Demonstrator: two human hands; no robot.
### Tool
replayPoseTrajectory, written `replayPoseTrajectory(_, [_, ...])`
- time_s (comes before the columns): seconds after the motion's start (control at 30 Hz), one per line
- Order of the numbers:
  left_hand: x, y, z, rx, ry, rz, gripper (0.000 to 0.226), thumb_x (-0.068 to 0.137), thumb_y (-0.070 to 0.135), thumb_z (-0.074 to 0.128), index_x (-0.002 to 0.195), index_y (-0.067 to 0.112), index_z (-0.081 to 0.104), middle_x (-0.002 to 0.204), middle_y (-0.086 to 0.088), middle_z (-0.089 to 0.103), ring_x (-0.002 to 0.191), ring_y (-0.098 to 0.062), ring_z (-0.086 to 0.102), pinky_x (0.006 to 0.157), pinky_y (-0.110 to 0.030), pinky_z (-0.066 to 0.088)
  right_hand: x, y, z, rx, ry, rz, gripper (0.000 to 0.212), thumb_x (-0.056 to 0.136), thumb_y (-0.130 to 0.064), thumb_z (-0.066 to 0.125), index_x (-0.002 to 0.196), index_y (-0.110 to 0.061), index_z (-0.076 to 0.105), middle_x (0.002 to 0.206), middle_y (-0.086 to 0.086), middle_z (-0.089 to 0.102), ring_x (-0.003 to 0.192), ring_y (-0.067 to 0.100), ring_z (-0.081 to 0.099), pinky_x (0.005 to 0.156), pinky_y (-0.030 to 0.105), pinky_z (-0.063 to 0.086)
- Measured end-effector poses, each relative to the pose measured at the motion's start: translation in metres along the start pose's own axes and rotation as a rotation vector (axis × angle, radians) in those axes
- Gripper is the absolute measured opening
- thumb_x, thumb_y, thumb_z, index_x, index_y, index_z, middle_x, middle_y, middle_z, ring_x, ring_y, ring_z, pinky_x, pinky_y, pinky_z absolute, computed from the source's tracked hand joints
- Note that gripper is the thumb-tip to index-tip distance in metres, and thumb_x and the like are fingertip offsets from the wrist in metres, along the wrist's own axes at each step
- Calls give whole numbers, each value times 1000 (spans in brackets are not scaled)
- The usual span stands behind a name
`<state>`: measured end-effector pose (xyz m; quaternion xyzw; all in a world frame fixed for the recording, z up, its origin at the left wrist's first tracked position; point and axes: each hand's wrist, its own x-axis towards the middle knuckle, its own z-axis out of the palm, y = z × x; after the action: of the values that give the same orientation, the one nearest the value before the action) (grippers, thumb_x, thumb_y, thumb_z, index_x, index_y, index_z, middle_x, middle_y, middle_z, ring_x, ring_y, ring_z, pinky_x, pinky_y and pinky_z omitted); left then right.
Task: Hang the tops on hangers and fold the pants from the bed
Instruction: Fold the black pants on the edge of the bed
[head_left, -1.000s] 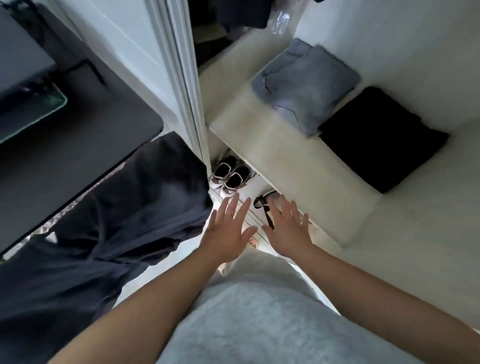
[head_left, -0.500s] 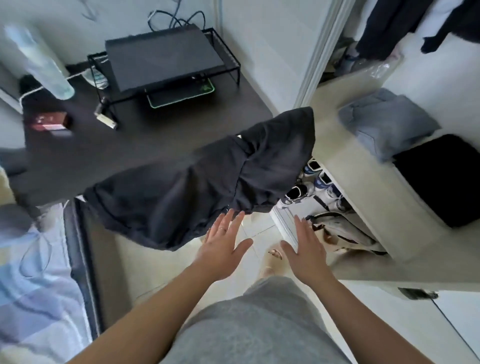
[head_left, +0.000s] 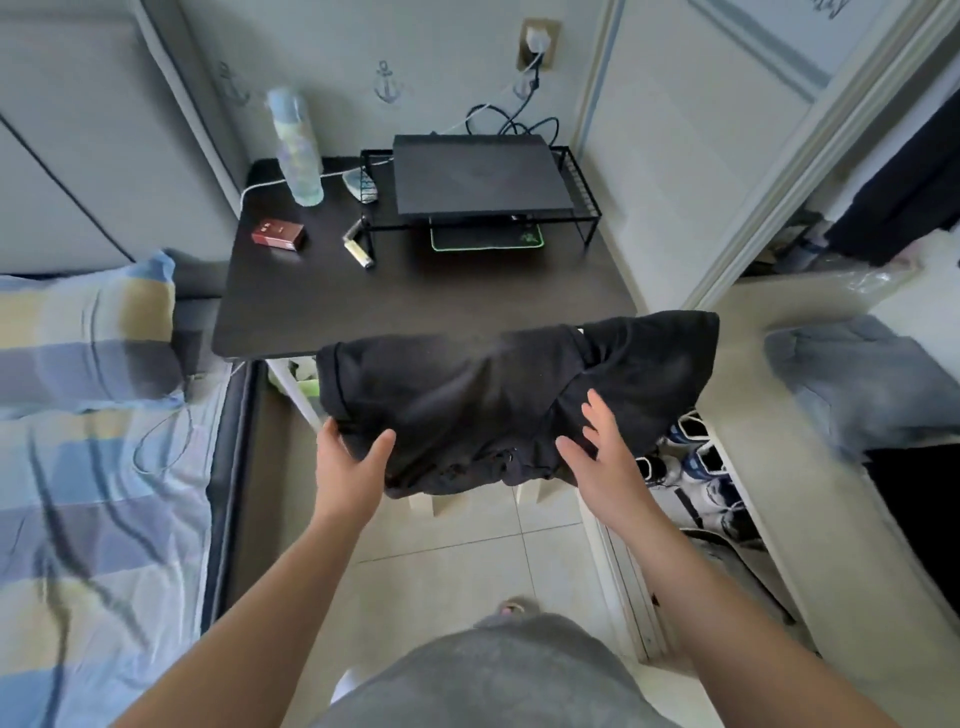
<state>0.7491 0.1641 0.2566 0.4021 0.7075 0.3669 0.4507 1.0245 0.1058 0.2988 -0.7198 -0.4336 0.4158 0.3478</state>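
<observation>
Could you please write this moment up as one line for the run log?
black garment: draped in front of desk | left grip: holds its near edge | right grip: open, at the cloth

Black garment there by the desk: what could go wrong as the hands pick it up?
1. Only the left hand grips the black garment; the right hand is open against it, so a lift from here may let the loose side sag and slip to the tiled floor.
2. Its right end hangs close to the shoes, so a trailing edge could drag over them.
</observation>
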Motion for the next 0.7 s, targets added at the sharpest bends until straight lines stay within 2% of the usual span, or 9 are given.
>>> replayPoseTrajectory(0.07, [7,10,1,-78,29,-1,72,88,40,73,147,21,36,134,16,46,121,-5,45,99,-29,39,11,-15,-6,-6,50,-52,74,99,-24,57,157,-38,15,161,-12,28,144,12,35,111,31,33])
replayPoseTrajectory(0.13, [14,20,3,-84,76,-5,50,87,42,72,127,19,53,120,9,62,110,-11,60,85,-27,47,21,-25,-12,-18,67,-91,76,98,-24,58,157,-38,12,161,-10,29,143,11,34,113,34,34])
replayPoseTrajectory(0.2, [15,27,4,-98,111,-15,34,88,45,69,110,21,60,102,8,67,98,-12,64,71,-23,46,29,-29,-18,-13,53,-93,77,98,-24,58,158,-33,11,159,-6,30,143,12,34,113,35,33])
replayPoseTrajectory(0.37, [-4,29,4,-122,146,13,17,94,48,57,90,35,67,92,8,72,93,-9,65,75,-27,50,39,-29,-28,62,11,-59,70,94,-23,63,152,-32,25,143,-8,41,129,10,45,102,30,38])
replayPoseTrajectory(0.43, [-18,34,5,-127,189,38,18,95,47,52,85,48,67,90,21,71,89,1,65,74,-25,47,43,-29,-32,51,-14,-63,61,94,-24,63,145,-33,33,136,-9,48,120,9,52,98,30,41])
replayPoseTrajectory(0.53, [-37,40,8,-125,283,69,23,96,48,46,84,45,66,85,24,69,79,11,62,71,-24,44,49,-31,-35,33,-65,-73,54,93,-25,64,141,-30,39,122,-9,60,108,5,58,88,25,43])
replayPoseTrajectory(0.63, [-51,40,11,-122,402,84,34,96,50,41,75,29,58,68,16,61,63,3,56,64,-30,42,57,-36,-37,-51,-98,-82,49,92,-31,64,139,-30,48,111,-6,58,99,4,57,78,23,41])
replayPoseTrajectory(0.7, [-57,40,13,-94,474,101,42,98,50,38,66,22,43,59,10,48,54,-5,45,60,-35,39,63,-38,-38,-110,-144,-87,48,91,-35,64,138,-31,51,106,-3,57,95,6,57,75,22,41])
